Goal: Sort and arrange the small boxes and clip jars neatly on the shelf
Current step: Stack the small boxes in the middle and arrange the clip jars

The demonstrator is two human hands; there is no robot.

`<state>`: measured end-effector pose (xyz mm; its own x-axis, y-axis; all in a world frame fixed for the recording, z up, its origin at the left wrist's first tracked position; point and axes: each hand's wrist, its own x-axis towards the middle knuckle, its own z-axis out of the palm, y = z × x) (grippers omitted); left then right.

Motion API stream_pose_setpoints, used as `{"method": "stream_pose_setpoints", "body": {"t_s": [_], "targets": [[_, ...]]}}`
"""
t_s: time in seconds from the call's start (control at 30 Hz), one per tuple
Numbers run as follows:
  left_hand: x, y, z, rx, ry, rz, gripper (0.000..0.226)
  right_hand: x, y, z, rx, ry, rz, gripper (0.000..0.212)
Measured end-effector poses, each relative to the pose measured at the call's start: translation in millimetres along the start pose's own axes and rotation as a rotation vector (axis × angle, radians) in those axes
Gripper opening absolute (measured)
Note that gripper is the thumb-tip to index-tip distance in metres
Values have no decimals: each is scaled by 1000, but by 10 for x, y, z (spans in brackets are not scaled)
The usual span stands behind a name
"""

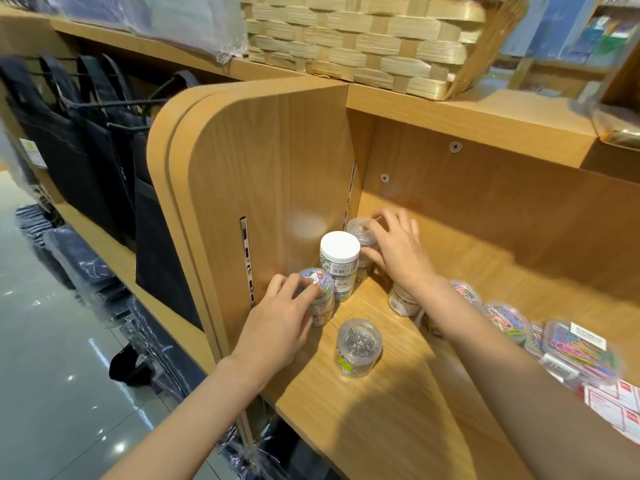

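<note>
The white-lidded jar (339, 260) stands on another jar at the back left corner of the wooden shelf (388, 403), close to the side panel (270, 174). Just in front of it and to its left, the left hand (277, 327) wraps its fingers around the top jar of coloured clips (317, 285), which sits on a short stack. Behind the white-lidded jar, the right hand (398, 247) closes loosely around a clear-lidded jar (362, 233) on its own stack in the corner. In front of the white-lidded jar, well apart, a jar of silver clips (358, 346) stands alone. To its right, past the right forearm, more jars and a flat box of coloured clips (578, 351) line the shelf.
</note>
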<state>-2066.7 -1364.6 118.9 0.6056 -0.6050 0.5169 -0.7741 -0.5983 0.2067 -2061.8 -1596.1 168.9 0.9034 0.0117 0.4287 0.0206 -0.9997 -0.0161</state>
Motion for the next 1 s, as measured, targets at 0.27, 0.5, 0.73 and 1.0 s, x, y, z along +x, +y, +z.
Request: {"method": "stream_pose_setpoints", "body": {"t_s": [0.27, 0.5, 0.73, 1.0], "targets": [[-22, 23, -16, -42, 15, -4, 32, -91, -130, -214, 620, 22, 120, 44], [-17, 35, -32, -48, 1, -13, 38, -36, -332, 3, 609, -118, 38, 45], [-9, 60, -33, -33, 11, -29, 24, -387, 107, -561, 940, 148, 381, 39], [259, 389, -4, -117, 41, 12, 35, -898, 377, -811, 757, 190, 553, 39]]}}
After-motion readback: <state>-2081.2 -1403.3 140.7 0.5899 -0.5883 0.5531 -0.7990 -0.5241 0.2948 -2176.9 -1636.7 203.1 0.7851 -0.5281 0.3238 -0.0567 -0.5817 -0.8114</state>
